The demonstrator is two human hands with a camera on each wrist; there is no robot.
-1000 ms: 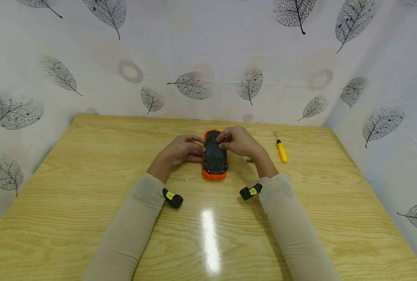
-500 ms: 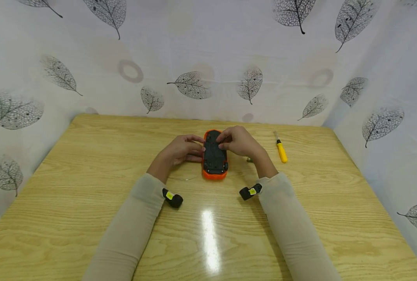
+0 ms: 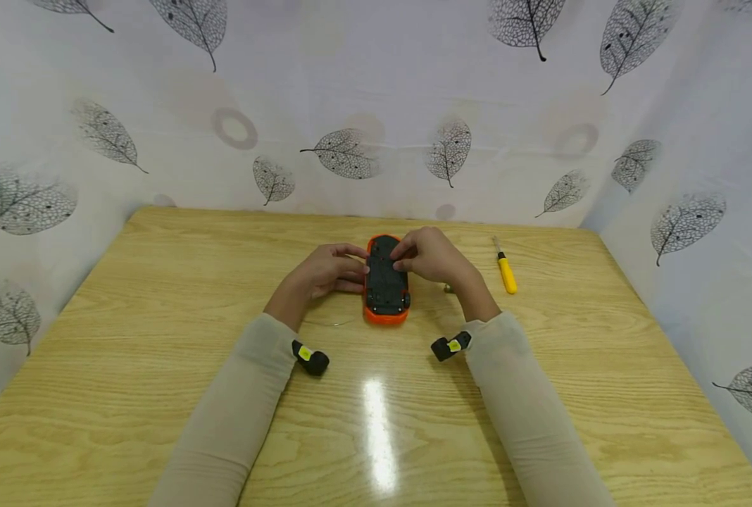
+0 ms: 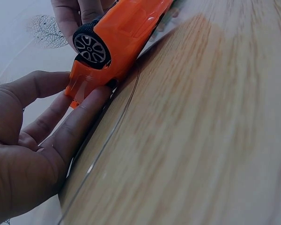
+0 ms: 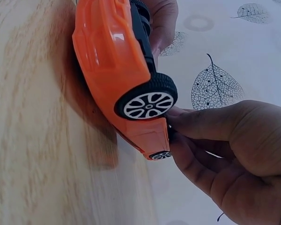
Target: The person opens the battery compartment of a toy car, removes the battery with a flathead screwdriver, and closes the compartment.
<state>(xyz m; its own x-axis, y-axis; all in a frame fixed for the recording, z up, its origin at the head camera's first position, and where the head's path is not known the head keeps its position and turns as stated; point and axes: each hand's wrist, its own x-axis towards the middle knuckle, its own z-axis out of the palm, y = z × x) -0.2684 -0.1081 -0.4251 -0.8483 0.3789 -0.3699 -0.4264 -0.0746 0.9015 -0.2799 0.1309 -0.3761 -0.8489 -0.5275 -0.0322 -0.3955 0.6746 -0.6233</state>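
The toy car (image 3: 386,279) lies upside down in the middle of the table (image 3: 160,366), with its black underside facing up and the orange body on the wood. The left hand (image 3: 329,270) rests against the left side of the car; in the left wrist view its fingers (image 4: 82,117) are nearly straight and press on the orange body, so this hand is open and only steadies the car. The right hand (image 3: 431,255) has its fingers curled over the underside, and in the right wrist view the fingertips (image 5: 178,115) touch the car beside a wheel (image 5: 147,101); whether they pinch a small part there, I cannot tell. Compared with one second ago, almost nothing has changed: both hands and the car are in the same place, so I judge the work on the underside is continuing slowly. A screwdriver (image 3: 506,270) lies unused to the right, well apart from the hands.
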